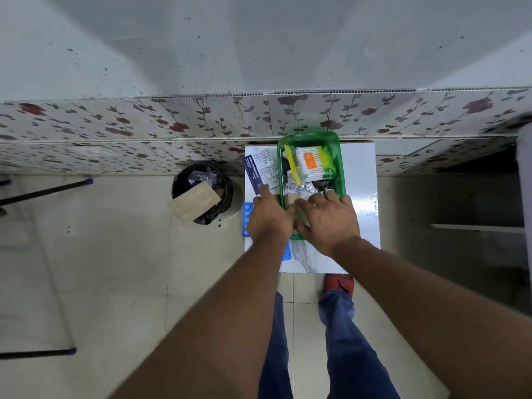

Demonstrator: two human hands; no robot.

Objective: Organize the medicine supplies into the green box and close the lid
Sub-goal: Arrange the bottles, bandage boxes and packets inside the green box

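An open green box (pixel 339 156) stands on a small white table (pixel 359 174). A pack of cotton buds (pixel 312 164) and silver blister strips (pixel 302 187) lie inside it. A blue-and-white medicine carton (pixel 260 169) leans at the box's left wall. My left hand (pixel 269 218) rests at the box's near-left corner, its forefinger touching the carton. My right hand (pixel 328 218) lies over the near end of the box with fingers spread; what is beneath it is hidden. A blue pill strip (pixel 247 218) lies under my left hand at the table's left edge. No lid shows.
A black bin (pixel 203 191) with a brown paper bag stands on the floor left of the table. A floral-tiled wall runs behind. Black rods lie on the floor at far left. My legs and a red shoe (pixel 339 283) are below the table.
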